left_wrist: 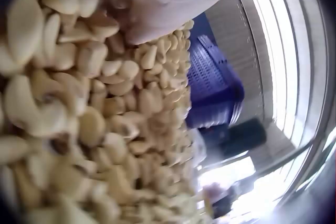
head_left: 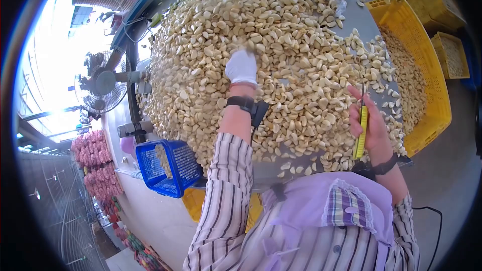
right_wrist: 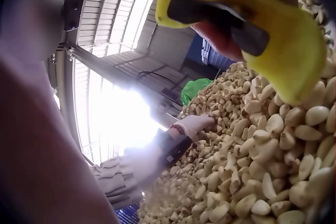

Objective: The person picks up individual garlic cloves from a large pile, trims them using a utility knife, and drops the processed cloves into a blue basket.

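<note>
L hand outstretched on garlic pile; R hand grips yellow tool.

The head view looks steeply down on the garlic heap. The left wrist view sits almost against the cloves; the right wrist view looks low across them, sharing the left hand.
</note>
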Tool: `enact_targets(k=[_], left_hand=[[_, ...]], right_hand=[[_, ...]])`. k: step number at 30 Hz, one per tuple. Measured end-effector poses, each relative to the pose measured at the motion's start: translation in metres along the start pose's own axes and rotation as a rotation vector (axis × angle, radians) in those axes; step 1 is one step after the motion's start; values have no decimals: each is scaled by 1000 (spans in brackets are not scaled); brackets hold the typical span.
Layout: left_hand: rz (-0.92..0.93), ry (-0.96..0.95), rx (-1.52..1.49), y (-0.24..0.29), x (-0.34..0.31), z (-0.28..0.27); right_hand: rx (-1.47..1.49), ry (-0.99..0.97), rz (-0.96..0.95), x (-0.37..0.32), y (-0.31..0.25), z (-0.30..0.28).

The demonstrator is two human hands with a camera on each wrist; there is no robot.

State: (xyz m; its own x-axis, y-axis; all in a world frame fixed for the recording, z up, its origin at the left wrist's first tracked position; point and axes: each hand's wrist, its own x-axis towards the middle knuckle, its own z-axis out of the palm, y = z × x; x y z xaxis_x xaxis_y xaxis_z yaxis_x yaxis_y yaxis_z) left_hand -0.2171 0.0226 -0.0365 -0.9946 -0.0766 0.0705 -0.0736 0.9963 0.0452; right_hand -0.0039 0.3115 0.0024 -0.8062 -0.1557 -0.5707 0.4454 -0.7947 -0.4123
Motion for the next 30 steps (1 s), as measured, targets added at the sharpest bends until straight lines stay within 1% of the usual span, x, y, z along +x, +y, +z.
enact_targets(k=[2, 3, 5, 6, 7, 9, 11, 12, 13, 15, 17, 19, 20, 21, 22, 23, 24, 25, 26, 27, 28, 29, 30], left_hand=[[34, -97, -80, 0, 11, 2], [45, -100, -82, 0, 9, 0], [-265, -595, -1150, 0, -9, -11], [-488, -649, -1424, 16, -26, -32], [-403, -801, -1628, 20, -42, -50], [-225, -795, -1838, 24, -62, -41], [-312, -884, -1946, 32, -84, -47], [-273, -985, -2049, 34, -90, -44], [-351, -941, -2039, 39, -103, -43], [-320, -911, -2094, 51, -118, -47], [-332, -926, -2101, 59, -129, -51], [-344, -933, -2104, 62, -138, -56], [-344, -1007, -2007, 63, -141, -59], [-344, -1075, -1907, 65, -144, -63], [-282, -1121, -1928, 69, -147, -68], [-287, -1114, -1926, 69, -150, -66], [-274, -1166, -1948, 68, -153, -61], [-261, -1219, -1969, 66, -158, -56], [-197, -1251, -2088, 64, -162, -52], [-197, -1250, -2085, 62, -166, -50], [-137, -1288, -2392, 60, -170, -50], [-65, -1309, -2702, 60, -171, -52], [-189, -1187, -2768, 59, -167, -62]], right_hand=[[-32, -27, -20, -2, 2, -1], [-64, -59, -32, -3, 3, -1], [-68, -51, -40, -5, 1, 1], [-114, -51, -61, -5, 1, 2], [-163, -50, -77, -5, 2, 2], [-172, -57, -83, -3, 5, 4], [-336, -65, -116, 0, 10, 12], [-363, -113, -112, 1, 9, 15], [-366, -106, -113, 1, 11, 21], [-607, -132, -182, -1, 15, 36], [-665, -123, -144, -3, 18, 36], [-960, -181, -362, 4, 31, 29], [-1022, -222, -455, 8, 32, 33], [-1020, -228, -454, 4, 29, 37], [-905, -207, -290, -4, 24, 42], [-788, -184, -127, -8, 21, 47], [-815, -187, -83, -6, 20, 42], [-813, -193, -78, -5, 21, 40], [-755, -160, -58, -4, 22, 39], [-695, -124, -40, -2, 22, 37], [-650, -55, -6, -1, 18, 34], [-648, -56, -7, 1, 15, 30], [-510, -18, -37, 3, 12, 26]])
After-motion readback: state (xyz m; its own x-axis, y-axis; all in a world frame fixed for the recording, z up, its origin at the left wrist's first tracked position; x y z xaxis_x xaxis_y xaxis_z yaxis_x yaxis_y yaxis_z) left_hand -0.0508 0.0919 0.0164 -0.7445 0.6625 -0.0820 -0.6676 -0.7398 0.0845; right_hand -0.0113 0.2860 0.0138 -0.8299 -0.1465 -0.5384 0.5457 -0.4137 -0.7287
